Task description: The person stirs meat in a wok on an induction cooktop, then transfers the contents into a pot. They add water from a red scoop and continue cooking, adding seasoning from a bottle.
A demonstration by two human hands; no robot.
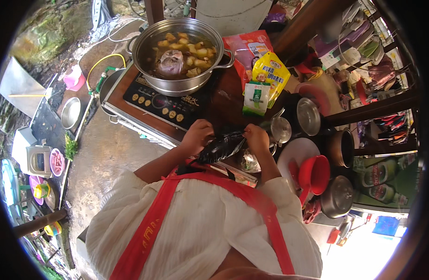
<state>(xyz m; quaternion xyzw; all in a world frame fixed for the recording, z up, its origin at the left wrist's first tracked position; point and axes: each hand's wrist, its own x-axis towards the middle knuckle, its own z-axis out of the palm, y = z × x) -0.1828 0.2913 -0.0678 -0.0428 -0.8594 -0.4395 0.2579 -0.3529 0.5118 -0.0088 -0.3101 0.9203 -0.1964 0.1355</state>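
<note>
A black plastic bag (221,147) is stretched between my two hands at the front edge of the brown table. My left hand (199,136) pinches its left end with bent fingers. At the other end my right hand (256,137) has its fingers closed on the bag's upper corner. Whatever the bag may hold is hidden. Beyond my hands, a large steel pot (178,87) sits on a black induction cooker (163,105). Yellowish chunks and one big pale piece of food (170,64) lie in its brown broth.
Right of the pot are a red-pink package (240,45), a yellow seasoning pouch (273,70) and a white-green packet (256,99). A glass jar (280,130), a red ladle (313,174) and several metal pots crowd my right side. Basins and a wet floor (100,163) lie left.
</note>
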